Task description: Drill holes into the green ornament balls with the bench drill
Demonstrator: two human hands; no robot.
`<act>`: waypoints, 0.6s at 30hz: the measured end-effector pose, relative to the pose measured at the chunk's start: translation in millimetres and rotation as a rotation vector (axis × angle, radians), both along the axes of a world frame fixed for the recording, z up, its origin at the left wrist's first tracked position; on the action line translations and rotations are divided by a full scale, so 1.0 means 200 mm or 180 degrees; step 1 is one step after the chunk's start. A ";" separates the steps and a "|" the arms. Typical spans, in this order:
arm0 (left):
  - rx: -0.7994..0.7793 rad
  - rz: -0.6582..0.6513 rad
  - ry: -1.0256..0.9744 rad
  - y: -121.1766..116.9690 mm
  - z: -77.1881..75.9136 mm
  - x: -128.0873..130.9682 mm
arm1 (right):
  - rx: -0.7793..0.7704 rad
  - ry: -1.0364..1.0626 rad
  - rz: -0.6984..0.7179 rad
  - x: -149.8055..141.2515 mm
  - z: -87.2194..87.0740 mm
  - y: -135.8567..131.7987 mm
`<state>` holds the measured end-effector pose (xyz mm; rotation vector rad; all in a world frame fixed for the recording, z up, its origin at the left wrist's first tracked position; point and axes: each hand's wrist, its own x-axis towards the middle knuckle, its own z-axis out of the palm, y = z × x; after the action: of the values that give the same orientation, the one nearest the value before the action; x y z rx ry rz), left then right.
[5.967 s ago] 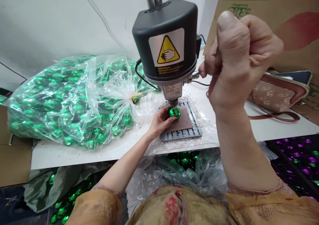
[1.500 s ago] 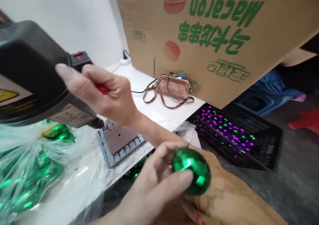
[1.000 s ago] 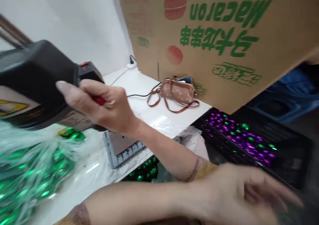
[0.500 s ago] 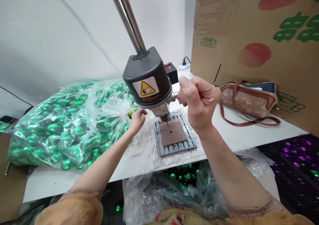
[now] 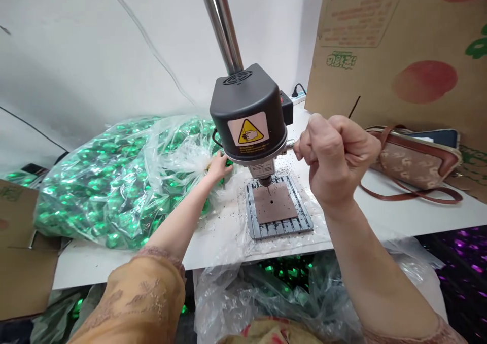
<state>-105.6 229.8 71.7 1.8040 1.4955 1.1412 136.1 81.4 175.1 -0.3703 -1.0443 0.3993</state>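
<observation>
A black drill press head (image 5: 249, 113) with a yellow warning label hangs on a steel column. Its drill bit (image 5: 268, 188) points down, above a brown square board (image 5: 274, 207) with a small dark hole. The board lies on the grey slotted base plate (image 5: 279, 229). My right hand (image 5: 335, 156) is closed in a fist round the press's lever (image 5: 289, 145), most of which is hidden. My left hand (image 5: 217, 167) reaches beside the gathered mouth of a clear bag of shiny green beads (image 5: 95, 186), fingers and thumb apart near some green pieces.
Dark shavings litter the white table (image 5: 224, 232). A patterned handbag (image 5: 414, 159) with a brown strap stands right, before a big cardboard box (image 5: 373, 39). A crumpled clear plastic bag (image 5: 228, 298) with green pieces lies below the table edge; purple pieces (image 5: 467, 252) show at lower right.
My left hand has moved farther in beside the bag's mouth, and its thumb and fingers have spread. My right fist stays on the lever. The view has swung left.
</observation>
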 end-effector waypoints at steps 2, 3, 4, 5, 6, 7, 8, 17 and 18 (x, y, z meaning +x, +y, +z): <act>-0.0313 -0.0019 -0.0361 -0.04 0.01 0.00 | 0.0004 -0.0005 -0.0007 0.00 0.00 0.00; -0.0434 -0.0036 -0.0578 -0.06 0.01 0.00 | 0.0007 -0.0007 -0.0025 0.00 0.00 0.00; -0.0527 -0.0083 -0.0817 -0.10 0.02 0.00 | 0.0007 -0.0006 -0.0057 0.00 0.00 0.00; -0.0622 -0.0171 -0.1067 -0.15 0.02 0.00 | 0.0009 0.0004 -0.0101 0.00 0.00 0.00; -0.0733 -0.0295 -0.1324 -0.20 0.03 0.00 | 0.0009 0.0014 -0.0149 0.00 -0.01 0.00; -0.0865 -0.0451 -0.1579 -0.27 0.03 0.01 | 0.0017 0.0023 -0.0193 0.00 -0.01 0.01; -0.0992 -0.0612 -0.1774 -0.34 0.03 0.02 | 0.0019 0.0033 -0.0234 0.00 -0.01 0.01; -0.1122 -0.0885 -0.1611 -0.75 -0.18 0.17 | -0.0110 0.0078 -0.0395 -0.01 -0.01 0.00; -0.1006 -0.0867 -0.1490 -0.75 -0.21 0.18 | -0.0114 0.0097 -0.0410 -0.01 -0.01 0.00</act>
<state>-69.7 80.5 29.7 1.3571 1.0503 1.0317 134.5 81.9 173.6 -0.4598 -0.9790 0.3076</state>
